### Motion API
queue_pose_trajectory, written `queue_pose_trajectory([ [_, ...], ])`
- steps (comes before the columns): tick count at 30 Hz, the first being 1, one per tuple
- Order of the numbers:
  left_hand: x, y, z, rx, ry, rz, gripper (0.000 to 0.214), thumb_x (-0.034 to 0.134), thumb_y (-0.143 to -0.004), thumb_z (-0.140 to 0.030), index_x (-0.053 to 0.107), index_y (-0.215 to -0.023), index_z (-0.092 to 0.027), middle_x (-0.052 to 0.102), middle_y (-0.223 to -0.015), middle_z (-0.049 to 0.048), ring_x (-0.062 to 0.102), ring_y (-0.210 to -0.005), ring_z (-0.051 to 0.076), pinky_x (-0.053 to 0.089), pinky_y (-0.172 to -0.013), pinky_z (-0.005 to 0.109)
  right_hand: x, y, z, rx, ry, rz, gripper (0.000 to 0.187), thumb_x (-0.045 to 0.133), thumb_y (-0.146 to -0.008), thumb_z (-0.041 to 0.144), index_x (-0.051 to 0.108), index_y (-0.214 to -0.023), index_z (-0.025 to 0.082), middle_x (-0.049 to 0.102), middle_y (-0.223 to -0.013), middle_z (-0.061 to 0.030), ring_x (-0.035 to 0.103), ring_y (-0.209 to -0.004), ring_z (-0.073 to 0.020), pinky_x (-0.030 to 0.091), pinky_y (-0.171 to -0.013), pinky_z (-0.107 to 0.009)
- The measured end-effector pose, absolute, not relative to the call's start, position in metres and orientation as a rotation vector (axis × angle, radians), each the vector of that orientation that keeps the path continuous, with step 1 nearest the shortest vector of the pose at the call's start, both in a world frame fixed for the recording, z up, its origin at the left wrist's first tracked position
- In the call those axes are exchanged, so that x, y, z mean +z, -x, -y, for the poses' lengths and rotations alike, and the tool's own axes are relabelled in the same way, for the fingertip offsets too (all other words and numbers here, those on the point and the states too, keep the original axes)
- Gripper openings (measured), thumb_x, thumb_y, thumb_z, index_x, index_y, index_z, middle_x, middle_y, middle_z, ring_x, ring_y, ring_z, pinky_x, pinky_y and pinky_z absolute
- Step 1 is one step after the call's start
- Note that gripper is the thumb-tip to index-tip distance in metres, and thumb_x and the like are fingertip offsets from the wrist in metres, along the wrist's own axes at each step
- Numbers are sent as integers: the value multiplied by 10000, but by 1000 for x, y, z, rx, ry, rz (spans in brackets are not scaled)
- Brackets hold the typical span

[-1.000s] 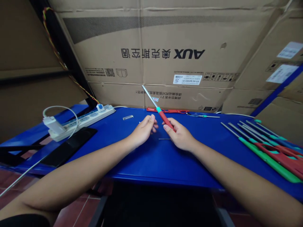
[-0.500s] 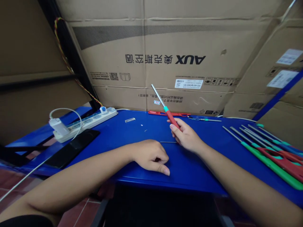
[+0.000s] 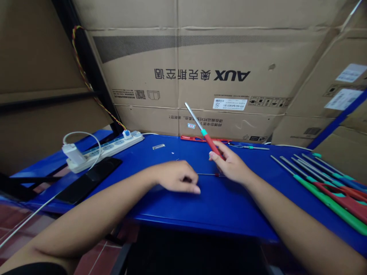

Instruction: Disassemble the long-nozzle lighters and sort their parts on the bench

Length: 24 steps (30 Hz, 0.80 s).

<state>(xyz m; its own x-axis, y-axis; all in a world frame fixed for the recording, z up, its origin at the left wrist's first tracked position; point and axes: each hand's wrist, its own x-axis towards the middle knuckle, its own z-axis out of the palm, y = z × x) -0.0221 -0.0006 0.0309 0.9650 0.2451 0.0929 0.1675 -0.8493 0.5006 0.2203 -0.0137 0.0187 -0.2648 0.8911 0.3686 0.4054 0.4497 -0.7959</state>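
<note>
My right hand (image 3: 231,162) is closed around the red handle of a long-nosed gas lighter (image 3: 210,141). Its silver tube points up and to the left above a teal collar. My left hand (image 3: 179,176) hovers over the blue table, back upward, fingers curled in and thumb stretched to the right. Whether anything is inside those fingers is hidden. Behind it, a thin metal rod with a red end (image 3: 208,174) lies on the table, partly covered by the left hand. Farther back lies a red lighter handle shell (image 3: 190,138), beside a thin lighter tube with wire (image 3: 254,147).
Several gas lighters (image 3: 329,187) lie at the right of the blue table (image 3: 229,214). On the left are a white power strip (image 3: 106,151) with a plugged charger (image 3: 73,153) and a black phone (image 3: 90,179). A small clear metallic piece (image 3: 158,146) lies midtable. Cardboard (image 3: 200,49) stands behind.
My left hand has moved slightly left and up, away from the table's front edge. My right hand still holds the lighter and shifts a little right. The view has tilted slightly.
</note>
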Motion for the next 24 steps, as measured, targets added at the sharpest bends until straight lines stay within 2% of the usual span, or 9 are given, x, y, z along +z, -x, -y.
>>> queue_pose_trajectory([
  [3, 39, 55, -41, 541, -2684, -979, 361, 552, -924, -446, 651, -719, -166, 643, -755, 47, 563, -694, 143, 410, -684, 258, 29, -242, 5, 494, 1112, 1850, 441, 643, -846, 464, 644, -1213, 221, 669, -933, -42, 601, -763, -188, 492, -705, -341],
  [6, 44, 92, -74, 638, -2399, -1722, 304, 577, -884, -444, 695, -795, -179, 682, -756, 34, 578, -703, 159, 396, -655, 260, 40, -263, 3, 420, 1076, 1997, 333, 703, -800, 432, 718, -1053, 217, 660, -995, -59, 618, -826, -198, 496, -725, -338],
  [8, 48, 109, -83, 675, -2258, -1916, 298, 605, -859, -464, 714, -821, -189, 709, -802, 35, 595, -725, 165, 397, -650, 258, 44, -268, 6, 440, 1058, 2248, 285, 700, -812, 423, 741, -1015, 227, 658, -943, -50, 614, -801, -187, 483, -716, -326],
  [10, 52, 116, -84, 698, -2220, -1965, 304, 630, -832, -483, 723, -826, -193, 723, -831, 36, 602, -734, 167, 398, -646, 256, 44, -262, 14, 450, 1041, 2542, 238, 687, -831, 401, 755, -993, 241, 655, -874, -36, 606, -784, -179, 463, -731, -320],
  [13, 53, 111, -77, 640, -2275, -1834, 317, 658, -791, -495, 731, -855, -193, 722, -810, 23, 593, -708, 153, 398, -639, 244, 39, -237, 30, 421, 1108, 2797, 216, 686, -831, 377, 751, -987, 244, 660, -876, -39, 602, -799, -185, 434, -719, -311],
  [18, 38, 79, -63, 327, -2425, -1488, 271, 670, -767, -437, 743, -872, -198, 721, -823, 8, 609, -727, 140, 402, -657, 227, 25, -204, 45, 330, 1243, 2793, 365, 642, -860, 496, 697, -1142, 270, 660, -997, -57, 605, -810, -200, 402, -642, -297],
  [21, 29, 62, -56, 213, -2366, -1570, 259, 689, -759, -420, 739, -891, -204, 744, -886, 19, 648, -777, 152, 414, -668, 226, 21, -202, 43, 354, 1207, 2769, 443, 602, -884, 546, 665, -1239, 289, 643, -1091, -72, 620, -873, -213, 439, -680, -307],
  [24, 24, 55, -54, 120, -2306, -1622, 293, 711, -740, -441, 740, -923, -214, 753, -907, 19, 663, -787, 156, 417, -650, 219, 22, -208, 39, 396, 1107, 2762, 421, 597, -902, 509, 663, -1256, 290, 633, -1154, -75, 623, -930, -214, 476, -766, -332],
])
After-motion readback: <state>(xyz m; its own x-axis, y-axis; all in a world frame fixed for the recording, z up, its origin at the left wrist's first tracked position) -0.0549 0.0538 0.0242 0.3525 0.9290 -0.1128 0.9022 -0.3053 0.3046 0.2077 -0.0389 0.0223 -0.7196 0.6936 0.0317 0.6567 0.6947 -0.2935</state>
